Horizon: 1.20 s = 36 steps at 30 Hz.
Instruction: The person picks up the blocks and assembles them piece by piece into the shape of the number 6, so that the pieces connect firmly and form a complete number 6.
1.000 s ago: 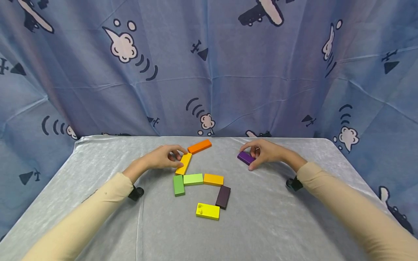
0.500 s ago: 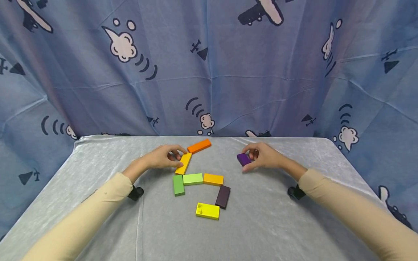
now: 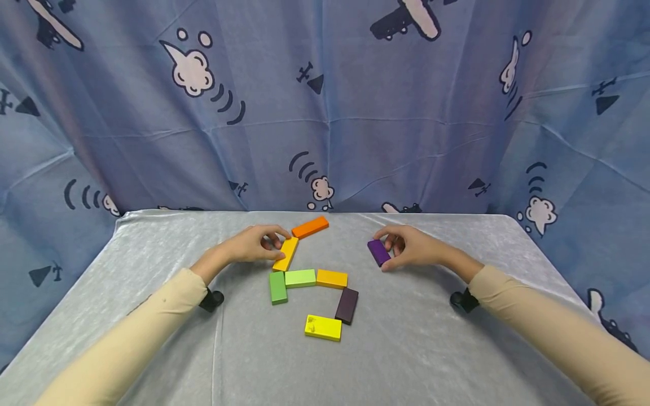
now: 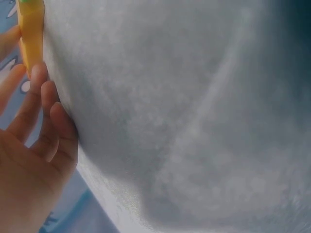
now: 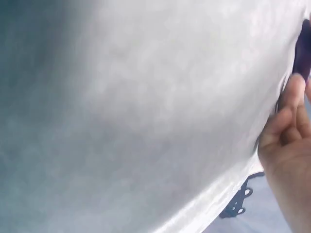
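Note:
In the head view my left hand (image 3: 254, 245) holds a yellow-orange block (image 3: 286, 254) by its ends, thumb at the near one and fingertips at the far one. The left wrist view catches part of this yellow block (image 4: 32, 34) at its top left edge. Across the table, my right hand (image 3: 413, 247) pinches a purple block (image 3: 378, 252) between thumb and fingers. Only a sliver of the purple block (image 5: 303, 51) shows in the right wrist view. An orange block (image 3: 310, 227) lies just beyond the yellow-orange one, and a green block (image 3: 278, 288) lies just nearer.
A light green block (image 3: 300, 279), an amber block (image 3: 332, 279), a dark brown block (image 3: 347, 306) and a bright yellow block (image 3: 323, 328) form a bent line with the green one. A grey cloth (image 3: 431, 349) covers the table; a patterned blue curtain (image 3: 406, 152) hangs behind.
The purple block has turned clockwise in my right hand and come slightly nearer. The right forearm has shifted a little to the right. My left hand and the other blocks stay put.

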Tool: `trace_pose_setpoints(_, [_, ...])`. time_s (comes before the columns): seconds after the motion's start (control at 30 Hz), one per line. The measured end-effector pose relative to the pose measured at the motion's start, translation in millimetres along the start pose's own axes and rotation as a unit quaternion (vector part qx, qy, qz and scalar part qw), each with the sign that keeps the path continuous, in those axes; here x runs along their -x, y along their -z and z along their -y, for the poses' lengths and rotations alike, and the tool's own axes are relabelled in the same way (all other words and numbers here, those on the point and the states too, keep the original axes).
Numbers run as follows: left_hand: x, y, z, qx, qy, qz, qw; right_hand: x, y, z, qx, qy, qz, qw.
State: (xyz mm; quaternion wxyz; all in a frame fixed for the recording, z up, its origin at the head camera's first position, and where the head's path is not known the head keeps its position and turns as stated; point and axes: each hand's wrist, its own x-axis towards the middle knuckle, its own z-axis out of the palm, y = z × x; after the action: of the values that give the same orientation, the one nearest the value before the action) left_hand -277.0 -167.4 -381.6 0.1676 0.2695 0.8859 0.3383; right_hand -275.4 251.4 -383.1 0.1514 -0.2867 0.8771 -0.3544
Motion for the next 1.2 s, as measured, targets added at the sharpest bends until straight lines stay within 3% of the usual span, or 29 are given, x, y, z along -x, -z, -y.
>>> trace_pose_setpoints(0.2, [-0.7,0.7,-0.6,0.001,0.000,-0.001,1.0000,0.8,7,-5,-0.016,0.003,0.022,0.9996])
trace_pose_setpoints(0.53, [-1.5,-0.3,-0.4,0.004,0.000,0.002,1.0000,1.4,7,-1,-0.017,-0.002,-0.003,0.9999])
trace_pose_setpoints(0.77, [0.4,1.6,-2.6,0.002,-0.009,-0.003,0.9999,2.8,1,32,-0.006,0.032,-0.016,0.9993])
trace_pose_setpoints(0.97, [1.4,2.1,-3.0,0.001,-0.008,-0.004,1.0000,-3.8,-17,64,-0.019,0.067,0.021,0.9973])
trace_pose_setpoints(1.2, [1.1,0.4,-2.1,0.001,0.002,-0.005,1.0000,-11.9,-45,87,-0.031,0.105,0.048,0.9928])
